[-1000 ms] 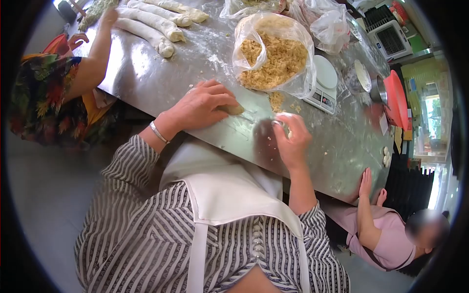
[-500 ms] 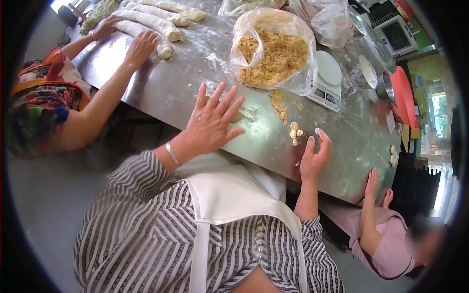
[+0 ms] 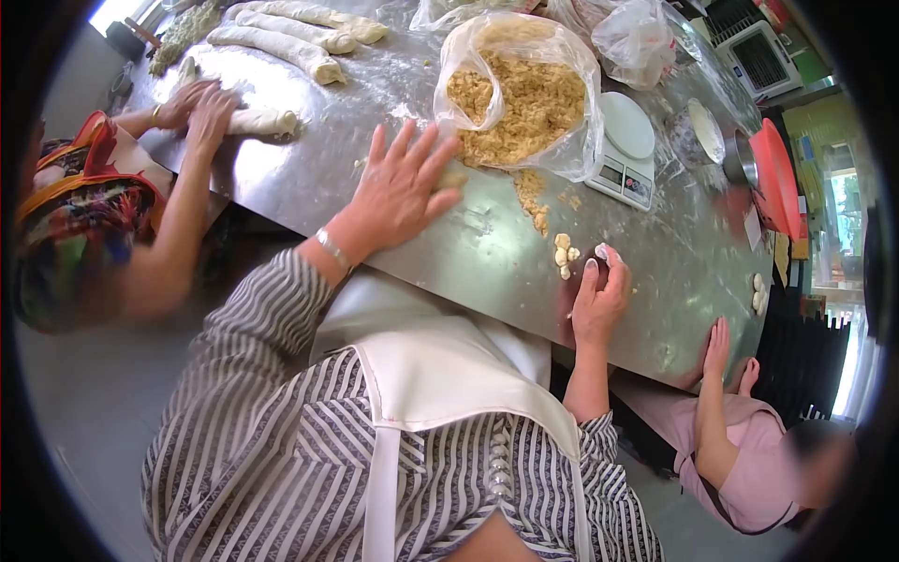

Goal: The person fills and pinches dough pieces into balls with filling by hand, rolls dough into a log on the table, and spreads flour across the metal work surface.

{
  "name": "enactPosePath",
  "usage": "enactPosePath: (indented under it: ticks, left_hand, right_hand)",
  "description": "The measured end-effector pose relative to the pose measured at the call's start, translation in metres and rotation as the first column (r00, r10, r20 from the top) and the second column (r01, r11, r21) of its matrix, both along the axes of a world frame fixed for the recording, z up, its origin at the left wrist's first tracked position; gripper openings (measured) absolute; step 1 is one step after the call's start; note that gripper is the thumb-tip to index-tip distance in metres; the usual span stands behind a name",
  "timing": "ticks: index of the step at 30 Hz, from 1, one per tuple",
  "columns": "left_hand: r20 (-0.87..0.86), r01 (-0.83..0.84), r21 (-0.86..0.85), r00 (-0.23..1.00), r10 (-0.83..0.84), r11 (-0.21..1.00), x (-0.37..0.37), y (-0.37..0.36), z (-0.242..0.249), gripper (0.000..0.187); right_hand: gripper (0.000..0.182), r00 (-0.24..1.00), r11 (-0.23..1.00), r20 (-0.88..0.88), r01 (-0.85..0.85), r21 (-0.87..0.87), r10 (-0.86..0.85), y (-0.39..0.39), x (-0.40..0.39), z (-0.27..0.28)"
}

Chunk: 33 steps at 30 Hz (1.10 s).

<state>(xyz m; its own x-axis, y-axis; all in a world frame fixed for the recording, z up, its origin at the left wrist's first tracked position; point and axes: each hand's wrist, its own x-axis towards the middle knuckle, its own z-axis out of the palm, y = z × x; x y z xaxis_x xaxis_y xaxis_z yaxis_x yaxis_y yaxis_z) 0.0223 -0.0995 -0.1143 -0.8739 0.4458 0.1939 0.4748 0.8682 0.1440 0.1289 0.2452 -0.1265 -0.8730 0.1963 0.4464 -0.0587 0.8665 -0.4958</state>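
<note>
My left hand [image 3: 401, 192] lies palm down with its fingers spread over the steel table. Beside its thumb shows the edge of a yellowish dough piece [image 3: 455, 178], mostly hidden under the palm. My right hand [image 3: 602, 300] rests at the table's near side, thumb and forefinger a little apart and their tips white with flour. Just left of those fingertips sits a cluster of small pale dough pieces [image 3: 564, 255]. Beyond both hands is an open plastic bag [image 3: 588, 112] of crumbly golden filling [image 3: 524, 103], with some crumbs spilled in front.
A white kitchen scale [image 3: 626, 140] stands right of the bag. At left, a co-worker's hands [image 3: 198, 117] press a dough roll [image 3: 262, 122]; more dough rolls [image 3: 281, 54] lie behind. Another person's hand [image 3: 715, 348] touches the right edge, near a red basin [image 3: 775, 178].
My left hand has slid forward over the table, away from me. My right hand has barely shifted. The co-worker's hands have drawn a dough roll nearer, apart from the others.
</note>
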Motion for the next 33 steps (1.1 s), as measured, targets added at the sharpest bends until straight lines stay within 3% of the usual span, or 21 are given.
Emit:
enactPosePath:
  ticks: [5,9,12,16,18,21,25,29,32,33]
  left_hand:
    - [0.025,0.124,-0.032,0.992,-0.124,0.992,0.069,-0.018,0.011,0.076]
    - [0.073,0.113,-0.038,0.991,-0.110,0.993,0.043,-0.020,0.010,0.073]
    - [0.014,0.098,-0.043,0.995,-0.097,0.994,0.029,-0.014,0.003,0.073]
    - [0.007,0.166,0.099,0.986,-0.168,0.981,0.052,-0.032,0.015,0.065]
    - [0.016,0.141,0.207,0.989,-0.147,0.968,0.059,-0.044,0.029,0.064]
    - [0.054,-0.138,0.564,0.990,0.131,0.814,0.056,-0.062,0.031,0.068]
    - [0.088,-0.149,0.476,0.989,0.122,0.867,0.047,-0.074,0.010,0.063]
    - [0.169,-0.130,0.513,0.984,0.048,0.849,0.033,-0.072,0.004,0.056]
    - [0.200,-0.129,0.427,0.979,0.045,0.895,0.032,-0.074,0.020,0.056]
    - [0.194,-0.120,0.382,0.980,0.048,0.916,0.032,-0.074,0.028,0.056]
  right_hand:
    - [0.031,0.999,1.000,0.029,-0.016,-0.001,0.016,-0.001,0.000,-0.001]
    - [0.030,1.000,1.000,-0.011,-0.024,-0.018,0.024,-0.005,-0.004,0.001]
    - [0.031,0.999,1.000,-0.041,-0.005,-0.012,0.005,-0.002,0.002,0.001]
    - [0.030,0.996,0.991,-0.088,-0.002,-0.133,-0.010,-0.018,0.003,0.011]
    - [0.032,0.994,0.959,-0.032,-0.105,-0.262,0.101,-0.046,-0.002,0.029]
    - [0.035,0.943,0.885,0.154,-0.207,-0.418,0.293,-0.088,-0.016,0.051]
    - [0.039,0.831,0.781,0.267,-0.278,-0.558,0.487,-0.133,-0.040,0.044]
    - [0.043,0.806,0.829,0.245,-0.457,-0.324,0.540,-0.161,-0.067,0.032]
    - [0.045,0.819,0.834,0.335,-0.279,-0.476,0.465,-0.164,-0.066,0.043]
    - [0.046,0.842,0.857,0.280,-0.341,-0.386,0.461,-0.162,-0.067,0.039]
